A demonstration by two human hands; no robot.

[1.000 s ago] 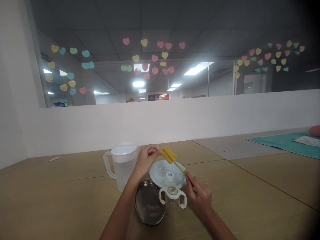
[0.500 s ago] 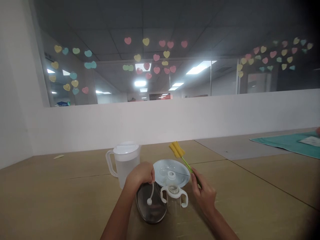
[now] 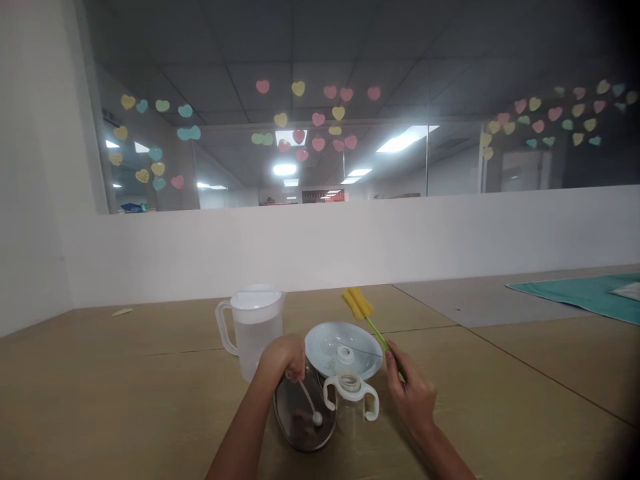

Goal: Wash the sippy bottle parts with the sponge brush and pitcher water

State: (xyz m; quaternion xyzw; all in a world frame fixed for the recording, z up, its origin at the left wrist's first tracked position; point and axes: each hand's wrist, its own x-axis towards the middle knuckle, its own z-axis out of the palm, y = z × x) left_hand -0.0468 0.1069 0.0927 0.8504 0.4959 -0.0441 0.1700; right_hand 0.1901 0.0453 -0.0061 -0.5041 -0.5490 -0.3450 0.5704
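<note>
My left hand is closed on a thin white straw with a ball-shaped end. The straw hangs down over a dark oval metal tray; whether the ball touches it I cannot tell. With my right hand I grip the green handle of a sponge bottle brush, its yellow head pointing up and away. Between my hands stands a clear baby bottle with two white side handles and an uncovered mouth. Behind it, a white bottle collar lies in a pale, wet-looking plate.
A translucent white pitcher stands behind my left wrist. At the far right a teal cloth lies on the wooden table. A white wall with a window above closes off the back.
My left hand has dropped slightly, and the straw's ball end has swung to the right over the tray. My right hand still holds the brush in nearly the same pose. The view has shifted slightly.
</note>
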